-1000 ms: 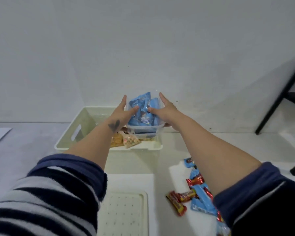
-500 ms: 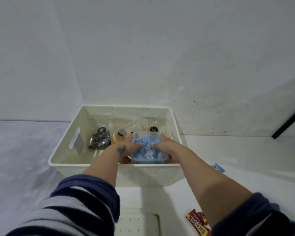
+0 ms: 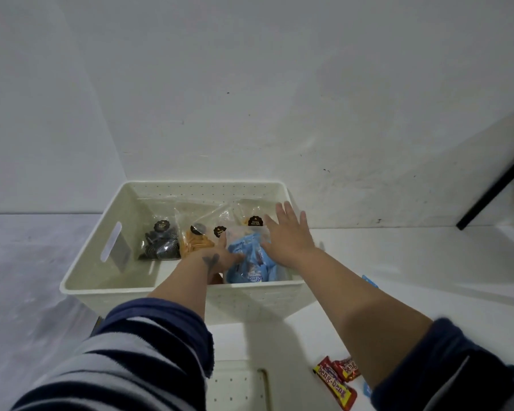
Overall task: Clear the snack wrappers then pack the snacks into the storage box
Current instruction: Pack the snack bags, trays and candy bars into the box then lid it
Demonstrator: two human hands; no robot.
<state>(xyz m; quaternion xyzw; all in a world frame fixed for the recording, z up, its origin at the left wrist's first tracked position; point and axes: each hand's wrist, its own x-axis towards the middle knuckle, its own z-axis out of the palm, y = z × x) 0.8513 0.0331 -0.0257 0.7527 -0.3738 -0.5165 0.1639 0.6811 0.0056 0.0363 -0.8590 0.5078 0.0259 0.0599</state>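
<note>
Head view: both hands inside the cream perforated plastic storage box (image 3: 107,287), at the small clear plastic tub of blue snack packets (image 3: 250,262).

Tub sits in the box's near right corner, against the front wall. Left hand (image 3: 220,256) is down at the tub's left side, thumb on the blue packets; grip can't be confirmed, fingers are hidden. Right hand (image 3: 288,235) is flat, fingers spread and straight, over the tub's right rim, holding nothing. Behind the tub: clear bag of dark round snacks (image 3: 161,246), clear bag of orange sticks (image 3: 195,243). On the white table (image 3: 413,271), near right: red "beng-beng" bars (image 3: 337,381). Cream perforated lid (image 3: 238,390) at bottom edge.
</note>
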